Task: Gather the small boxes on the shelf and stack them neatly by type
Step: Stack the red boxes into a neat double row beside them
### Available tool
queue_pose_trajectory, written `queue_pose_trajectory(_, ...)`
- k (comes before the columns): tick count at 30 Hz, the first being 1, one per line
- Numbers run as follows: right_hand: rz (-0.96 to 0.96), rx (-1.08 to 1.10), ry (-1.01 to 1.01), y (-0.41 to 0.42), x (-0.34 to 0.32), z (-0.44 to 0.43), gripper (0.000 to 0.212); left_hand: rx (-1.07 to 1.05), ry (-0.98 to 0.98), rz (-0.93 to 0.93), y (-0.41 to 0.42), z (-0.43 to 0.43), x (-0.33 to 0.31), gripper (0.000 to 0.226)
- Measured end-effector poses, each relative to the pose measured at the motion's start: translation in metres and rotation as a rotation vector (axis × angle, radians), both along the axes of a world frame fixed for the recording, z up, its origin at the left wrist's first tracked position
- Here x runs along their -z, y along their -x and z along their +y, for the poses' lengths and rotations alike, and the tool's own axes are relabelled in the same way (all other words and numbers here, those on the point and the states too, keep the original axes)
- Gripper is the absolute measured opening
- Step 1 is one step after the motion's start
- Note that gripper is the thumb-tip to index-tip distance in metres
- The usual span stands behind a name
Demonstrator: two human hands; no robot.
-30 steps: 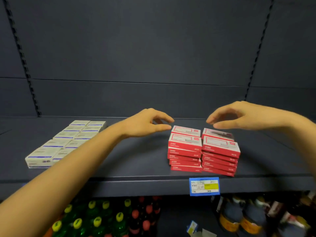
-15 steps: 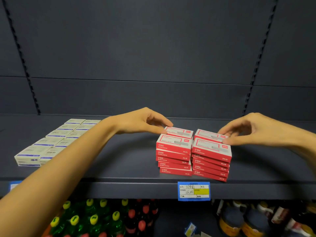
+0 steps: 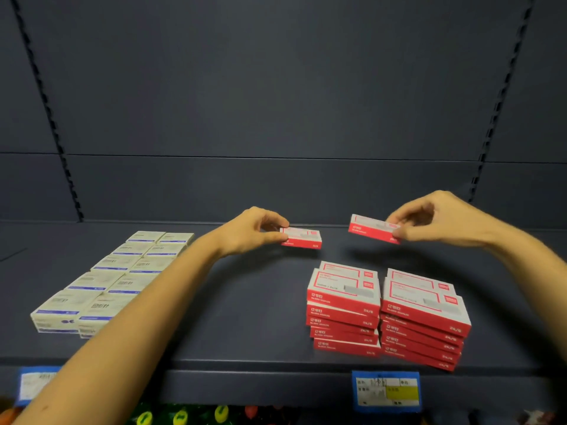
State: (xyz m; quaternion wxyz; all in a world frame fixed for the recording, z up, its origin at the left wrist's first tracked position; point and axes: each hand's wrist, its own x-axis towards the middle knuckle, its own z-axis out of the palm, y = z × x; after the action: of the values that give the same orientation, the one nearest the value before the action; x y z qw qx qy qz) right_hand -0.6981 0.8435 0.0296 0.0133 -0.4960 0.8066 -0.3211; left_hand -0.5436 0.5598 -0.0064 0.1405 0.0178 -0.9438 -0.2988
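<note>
- Your left grip (image 3: 254, 231) pinches one red box (image 3: 302, 237) by its left end, thumb below and fingers on top. It hangs roughly level in the air over the back half of the shelf (image 3: 245, 317).
- Your right grip (image 3: 438, 219) pinches a second red box (image 3: 371, 228) by its right end. This one is tilted, with its free end higher, and it is well apart from the first.
- Two red stacks stand touching at the front edge, right of the middle: the left red stack (image 3: 343, 314) and the right red stack (image 3: 423, 320). Another red top shows just behind each, but you cannot tell how high those rear piles go.
- The white boxes (image 3: 113, 280) lie in two rows towards the left end, running from the front edge to the back. They are well apart from the red ones.
- The step in hand looks like carrying two red boxes to their own type. The sorting itself seems nearly done.
- Next, level the right box. Then bring each one down over a red pile, square its edges to the box beneath, and only then let go.
- The lower boxes of both front stacks sit slightly askew, so lower gently. A nudge could slide them towards the front edge.
</note>
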Motion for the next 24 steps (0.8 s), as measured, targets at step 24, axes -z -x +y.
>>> queue_pose_trajectory(24, 0.000, -0.037, -0.077, 0.045, 0.071, -0.079, 0.034, -0.058, 0.087, 0.031, 0.029, -0.031, 0.051, 0.032)
